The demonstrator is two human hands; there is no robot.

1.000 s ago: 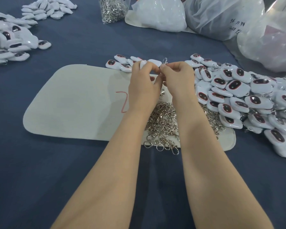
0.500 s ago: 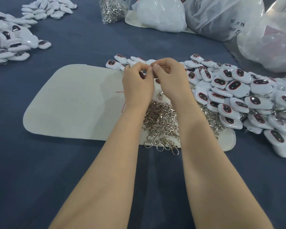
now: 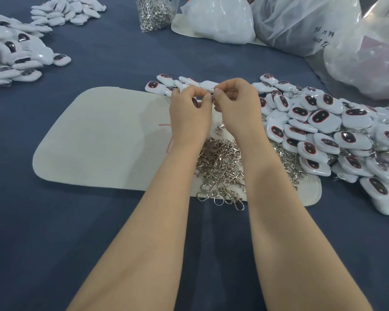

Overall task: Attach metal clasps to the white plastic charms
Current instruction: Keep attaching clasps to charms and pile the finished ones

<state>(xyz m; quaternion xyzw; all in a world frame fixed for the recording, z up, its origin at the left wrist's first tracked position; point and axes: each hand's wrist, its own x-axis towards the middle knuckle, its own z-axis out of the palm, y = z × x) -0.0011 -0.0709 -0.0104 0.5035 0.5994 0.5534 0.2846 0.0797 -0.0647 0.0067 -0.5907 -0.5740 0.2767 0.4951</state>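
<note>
Head: plastic bag (image 3: 301, 21) handwriting (image 3: 322, 38) illegible.

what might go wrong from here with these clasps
The left hand and right hand pinch a small clasp ring by fingertips only; it may slip and vanish into the clasp pile below. Loose clasps lie over the mat edge between the forearms, so a forearm could sweep them away.

Blue-covered table (image 3: 94, 239)
On it lie a cream mat (image 3: 103, 140), heaps of white charms (image 3: 326, 120), a bag of clasps (image 3: 154, 13) and plastic sacks (image 3: 301, 25).
</note>
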